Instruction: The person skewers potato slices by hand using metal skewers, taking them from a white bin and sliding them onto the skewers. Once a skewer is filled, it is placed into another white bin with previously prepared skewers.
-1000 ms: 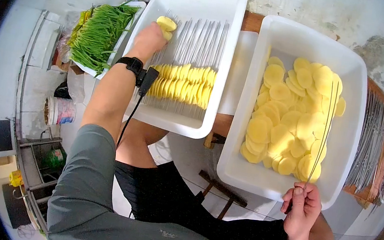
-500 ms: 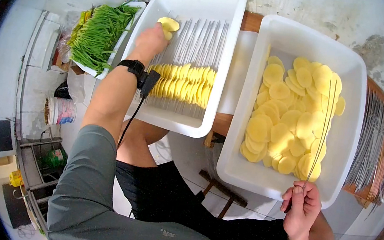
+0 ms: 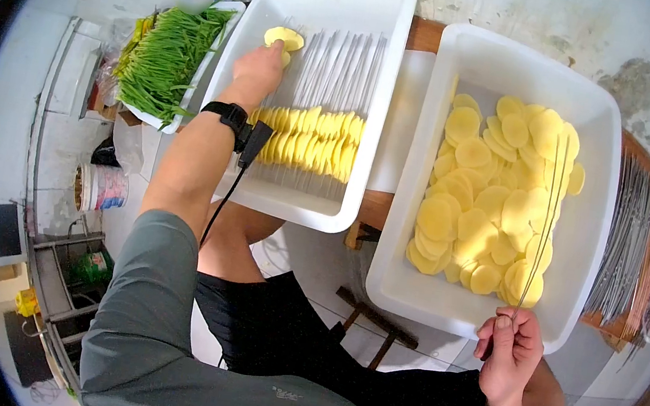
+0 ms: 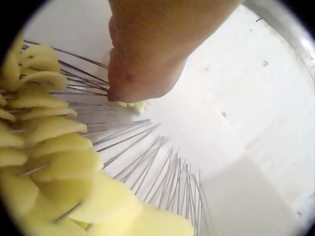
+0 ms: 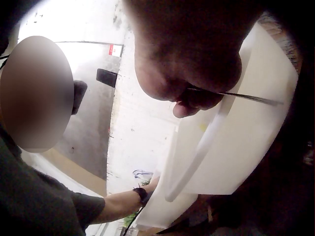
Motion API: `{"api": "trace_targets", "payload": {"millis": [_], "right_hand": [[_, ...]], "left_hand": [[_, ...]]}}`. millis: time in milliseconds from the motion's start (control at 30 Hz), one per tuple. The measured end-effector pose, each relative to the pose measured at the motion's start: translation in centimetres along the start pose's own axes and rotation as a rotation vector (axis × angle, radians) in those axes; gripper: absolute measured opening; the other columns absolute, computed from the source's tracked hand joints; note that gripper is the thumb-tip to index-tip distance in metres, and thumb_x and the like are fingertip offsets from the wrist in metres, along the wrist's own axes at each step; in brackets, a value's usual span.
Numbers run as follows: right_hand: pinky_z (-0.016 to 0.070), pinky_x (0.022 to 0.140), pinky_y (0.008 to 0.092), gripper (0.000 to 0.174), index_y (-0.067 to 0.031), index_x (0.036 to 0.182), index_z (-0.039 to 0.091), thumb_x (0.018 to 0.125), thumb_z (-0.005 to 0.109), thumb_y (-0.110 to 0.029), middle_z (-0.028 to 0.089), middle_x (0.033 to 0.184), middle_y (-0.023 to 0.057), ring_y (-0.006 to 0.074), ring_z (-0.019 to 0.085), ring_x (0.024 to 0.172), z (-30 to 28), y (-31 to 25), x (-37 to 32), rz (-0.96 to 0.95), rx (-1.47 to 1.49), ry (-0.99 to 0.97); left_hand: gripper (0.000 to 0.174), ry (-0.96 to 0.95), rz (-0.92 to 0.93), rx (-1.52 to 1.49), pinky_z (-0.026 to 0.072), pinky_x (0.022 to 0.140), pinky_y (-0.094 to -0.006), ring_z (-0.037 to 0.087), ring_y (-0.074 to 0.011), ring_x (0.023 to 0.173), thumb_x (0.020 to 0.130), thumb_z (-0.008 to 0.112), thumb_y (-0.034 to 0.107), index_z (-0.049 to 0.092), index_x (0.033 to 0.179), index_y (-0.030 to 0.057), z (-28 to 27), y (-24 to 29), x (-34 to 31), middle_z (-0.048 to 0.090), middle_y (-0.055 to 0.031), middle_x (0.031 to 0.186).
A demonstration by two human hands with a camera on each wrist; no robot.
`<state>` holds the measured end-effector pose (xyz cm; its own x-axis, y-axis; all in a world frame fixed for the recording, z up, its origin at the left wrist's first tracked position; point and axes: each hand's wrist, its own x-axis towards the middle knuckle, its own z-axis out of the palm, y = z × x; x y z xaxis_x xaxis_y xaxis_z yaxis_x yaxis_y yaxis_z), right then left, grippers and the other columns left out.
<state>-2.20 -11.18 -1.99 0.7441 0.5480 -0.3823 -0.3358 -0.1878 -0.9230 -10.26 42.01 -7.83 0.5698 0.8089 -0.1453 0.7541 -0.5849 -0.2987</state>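
In the head view my left hand (image 3: 257, 74) is over the left side of a white tub (image 3: 291, 207), pinching a couple of yellow potato slices (image 3: 285, 37) near the upper ends of thin metal skewers (image 3: 339, 72). Below them, skewered potato slices (image 3: 307, 151) lie in packed rows across the tub. From the left wrist, the hand (image 4: 147, 64) hides most of what it pinches; skewers run out beneath it. My right hand (image 3: 512, 358) grips thin metal skewers (image 3: 546, 226) by their lower ends, their tips pointing away over the second tub (image 3: 397, 284).
Loose potato slices (image 3: 491, 201) are piled in the second tub. Green chives (image 3: 171, 57) fill a tray at the far left. A bundle of metal skewers (image 3: 629, 237) lies right of the second tub. A wall (image 3: 534, 12) rises behind.
My left hand has shifted slightly to the right, and the pinched slices have changed their tilt a little. My right hand has stayed still with its skewers.
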Motion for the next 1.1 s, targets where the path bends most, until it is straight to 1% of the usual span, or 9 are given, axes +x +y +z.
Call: {"api": "trace_targets", "payload": {"millis": [167, 367, 467, 667, 767, 833, 967, 1067, 1100], "right_hand": [[0.0399, 0.048, 0.0211, 0.014, -0.0003, 0.102, 0.052, 0.096, 0.052, -0.013, 0.059, 0.069, 0.0062, 0.0086, 0.048, 0.051, 0.0, 0.1, 0.0, 0.0, 0.016, 0.0], [0.0401, 0.048, 0.0213, 0.013, 0.0003, 0.101, 0.052, 0.096, 0.05, -0.011, 0.059, 0.069, 0.0066, 0.0088, 0.048, 0.051, 0.0, -0.1, 0.0, 0.01, 0.026, 0.007], [0.0402, 0.048, 0.0213, 0.012, 0.0007, 0.101, 0.052, 0.096, 0.05, -0.01, 0.059, 0.069, 0.0067, 0.0088, 0.047, 0.051, 0.2, -0.2, 0.0, 0.008, 0.014, -0.008], [0.0406, 0.048, 0.0212, 0.011, 0.001, 0.101, 0.052, 0.096, 0.049, -0.008, 0.059, 0.07, 0.0071, 0.0088, 0.047, 0.051, 0.1, 0.0, 0.0, 0.006, 0.01, 0.002], [0.0406, 0.048, 0.0211, 0.011, 0.001, 0.101, 0.051, 0.096, 0.049, -0.008, 0.059, 0.07, 0.007, 0.0085, 0.047, 0.051, 0.2, -0.1, 0.0, 0.013, 0.02, -0.002], [0.0405, 0.048, 0.0209, 0.011, 0.0008, 0.101, 0.051, 0.096, 0.049, -0.008, 0.059, 0.07, 0.0069, 0.0081, 0.047, 0.051, 0.2, -0.1, 0.0, 0.021, 0.023, -0.002], [0.0406, 0.049, 0.021, 0.011, 0.0006, 0.101, 0.051, 0.096, 0.049, -0.008, 0.059, 0.07, 0.0067, 0.008, 0.048, 0.051, 0.0, 0.1, 0.0, 0.036, 0.028, 0.003], [0.0408, 0.049, 0.0211, 0.011, 0.0006, 0.101, 0.051, 0.096, 0.049, -0.008, 0.059, 0.07, 0.0067, 0.008, 0.048, 0.052, -0.1, 0.0, 0.0, 0.033, 0.019, 0.002], [0.0409, 0.049, 0.0212, 0.011, 0.0006, 0.101, 0.051, 0.096, 0.049, -0.008, 0.059, 0.07, 0.0067, 0.0081, 0.048, 0.052, 0.0, 0.0, 0.0, 0.032, 0.016, 0.0]], "left_hand": [[0.027, -0.028, 0.006, 0.058, 0.0513, 0.083, -0.0432, 0.063, -0.033, 0.1, 0.091, 0.044, 0.016, 0.057, 0.113, 0.0097, 0.4, 0.0, 0.4, 0.064, -0.0149, 0.11], [0.029, 0.032, -0.002, 0.041, 0.051, 0.081, -0.045, 0.064, -0.0327, 0.095, 0.089, 0.05, 0.027, 0.06, 0.109, 0.0081, 0.4, -0.4, 0.7, 0.066, -0.0158, 0.1], [0.028, -0.067, 0.037, 0.118, 0.051, 0.084, -0.0419, 0.062, -0.0314, 0.101, 0.089, 0.051, 0.027, 0.061, 0.108, 0.0087, -1.4, -0.5, -0.1, 0.063, -0.0138, 0.11], [0.028, -0.032, 0.073, 0.11, 0.0509, 0.084, -0.0418, 0.061, -0.0319, 0.102, 0.089, 0.052, 0.027, 0.061, 0.108, 0.0097, 0.8, 0.0, 0.2, 0.061, -0.0133, 0.112], [0.026, 0.083, 0.118, 0.104, 0.05, 0.087, -0.0414, 0.059, -0.0318, 0.104, 0.088, 0.051, 0.023, 0.062, 0.107, 0.0097, 1.2, -0.4, 0.2, 0.056, -0.0128, 0.118], [0.029, 0.109, 0.212, 0.167, 0.0487, 0.087, -0.0444, 0.057, -0.0327, 0.105, 0.082, 0.064, 0.022, 0.062, 0.107, 0.0085, 1.6, -0.9, 0.7, 0.051, -0.0133, 0.119], [0.028, 0.142, 0.222, 0.274, 0.0463, 0.088, -0.0433, 0.054, -0.0306, 0.108, 0.08, 0.065, 0.022, 0.064, 0.106, 0.01, 2.2, -0.9, 1.2, 0.053, -0.0115, 0.116], [0.024, 0.142, 0.2, 0.32, 0.0436, 0.09, -0.0429, 0.052, -0.0295, 0.109, 0.082, 0.061, 0.02, 0.065, 0.104, 0.0106, 1.7, -0.7, 1.1, 0.053, -0.0117, 0.116], [0.022, 0.174, 0.196, 0.325, 0.0426, 0.089, -0.0418, 0.051, -0.0279, 0.11, 0.084, 0.055, 0.02, 0.067, 0.101, 0.0115, 1.6, -0.7, 0.9, 0.053, -0.0103, 0.116]]}}
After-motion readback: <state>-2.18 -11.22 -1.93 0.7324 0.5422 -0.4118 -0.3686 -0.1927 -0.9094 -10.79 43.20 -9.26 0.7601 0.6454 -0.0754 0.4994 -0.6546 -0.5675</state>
